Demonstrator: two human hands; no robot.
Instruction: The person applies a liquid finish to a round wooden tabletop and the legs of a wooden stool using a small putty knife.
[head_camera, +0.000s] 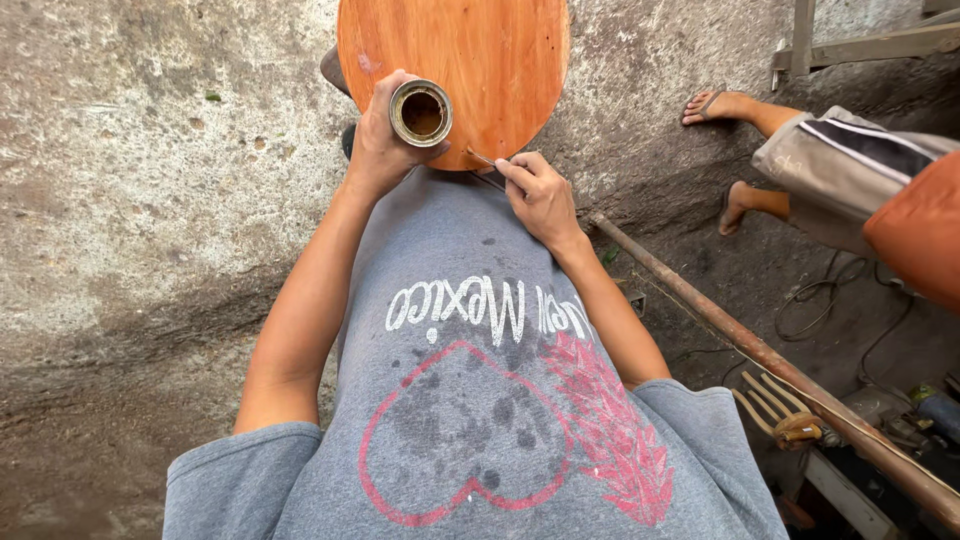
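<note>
A round, glossy reddish-brown wooden board (480, 50) lies in front of me, reaching the top edge of the view. My left hand (380, 140) is wrapped around a small open metal can (421, 112) with dark liquid inside, held at the board's near edge. My right hand (537, 192) pinches a thin stick or brush (482, 158) whose tip touches the board's near rim. My grey printed shirt fills the lower middle of the view.
Rough concrete ground lies to the left. Another person in shorts and sandals (800, 150) stands at the right. A rusty metal pipe (760, 355) runs diagonally at lower right, with cables (830, 300) and wooden pieces (780, 410) beside it.
</note>
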